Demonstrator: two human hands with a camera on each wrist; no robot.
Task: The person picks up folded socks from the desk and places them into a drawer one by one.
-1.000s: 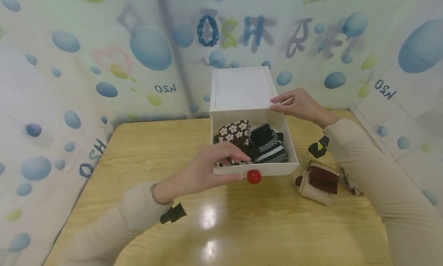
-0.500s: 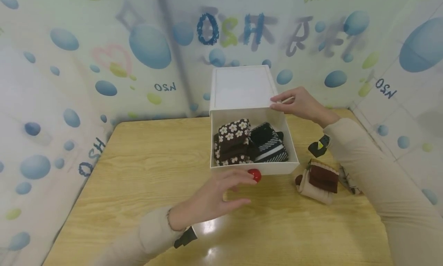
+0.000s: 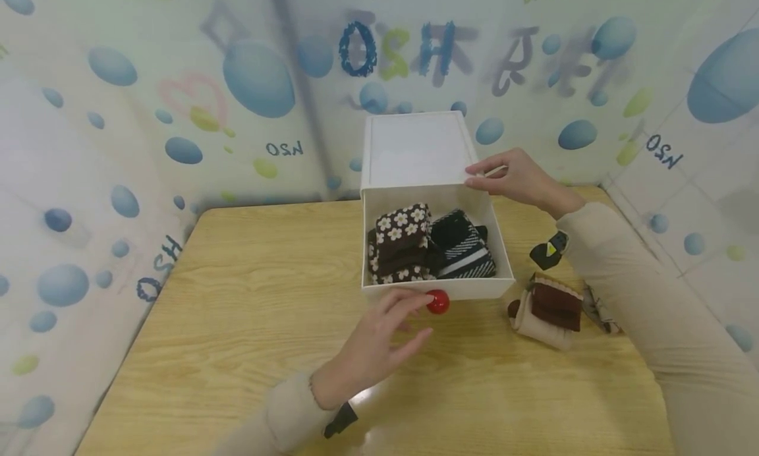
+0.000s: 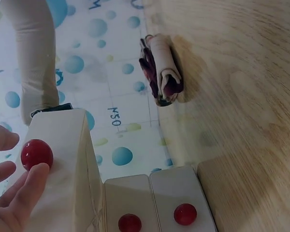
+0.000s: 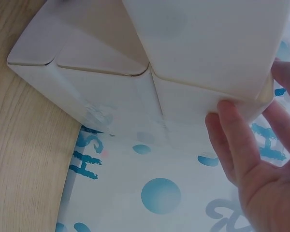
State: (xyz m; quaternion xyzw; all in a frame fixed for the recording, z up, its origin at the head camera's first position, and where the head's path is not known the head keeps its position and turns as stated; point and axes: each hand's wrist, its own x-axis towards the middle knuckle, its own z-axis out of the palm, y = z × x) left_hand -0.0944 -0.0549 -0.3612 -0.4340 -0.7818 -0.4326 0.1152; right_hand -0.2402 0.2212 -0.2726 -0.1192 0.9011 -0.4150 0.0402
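Observation:
A small white drawer cabinet (image 3: 418, 149) stands at the back of the table, its top drawer (image 3: 474, 289) pulled out. Inside lie folded brown socks with white flowers (image 3: 403, 228) and folded black socks with white stripes (image 3: 462, 245). My left hand (image 3: 370, 344) is at the drawer's red knob (image 3: 439, 302), a fingertip right against it and the thumb held apart below. With my right hand (image 3: 516, 179) I grip the cabinet's right edge; in the right wrist view the fingers of that hand (image 5: 266, 169) lie along its side panel.
Folded beige and dark-red socks (image 3: 548, 311) lie on the wooden table (image 3: 267, 265) to the right, under my right forearm. Two lower drawers (image 4: 169, 188) with red knobs are closed in the left wrist view. A patterned curtain (image 3: 237, 153) hangs behind the table.
My left hand has drawn back from over the drawer and down to the red knob, uncovering the flowered socks. The right hand stays on the cabinet.

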